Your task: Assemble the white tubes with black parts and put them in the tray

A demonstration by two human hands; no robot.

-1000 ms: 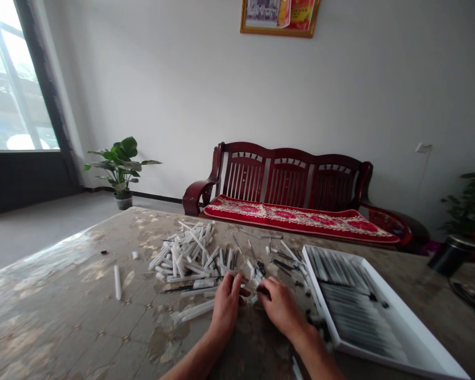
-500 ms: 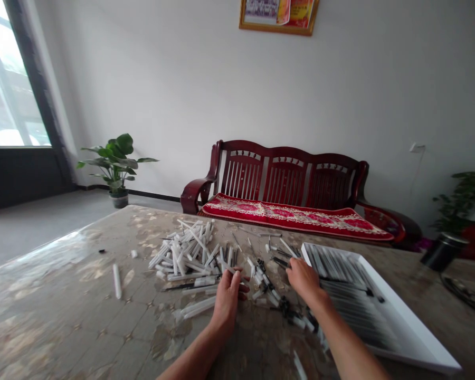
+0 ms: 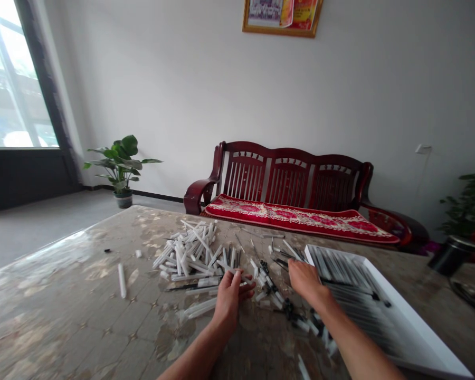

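Observation:
My left hand [image 3: 228, 296] is closed around a whitish pen barrel [image 3: 244, 278], its thumb on top, in front of a heap of translucent white pen barrels [image 3: 190, 245]. My right hand [image 3: 304, 278] reaches over the table beside the tray's left wall. Its fingers are bent down and together near some thin black pen parts [image 3: 280, 262]; its fingertips are hidden, so what they grip cannot be made out. Small black-and-clear pen caps [image 3: 273, 295] lie scattered between both hands. A white tray [image 3: 414, 303] with rows of pens [image 3: 340, 269] stands under my right forearm.
One loose white barrel [image 3: 122, 281] and a short white piece [image 3: 138, 254] lie on the left of the patterned table [image 3: 79, 295]. At the right stands a black cylinder [image 3: 453, 256] with a cable nearby. A red-brown wooden bench [image 3: 288, 177] is behind the table.
The whole view has shifted slightly, so the scene sits a little farther right. My left hand's fingers have moved slightly on the barrel. My right hand stays beside the tray, its fingers curled further down.

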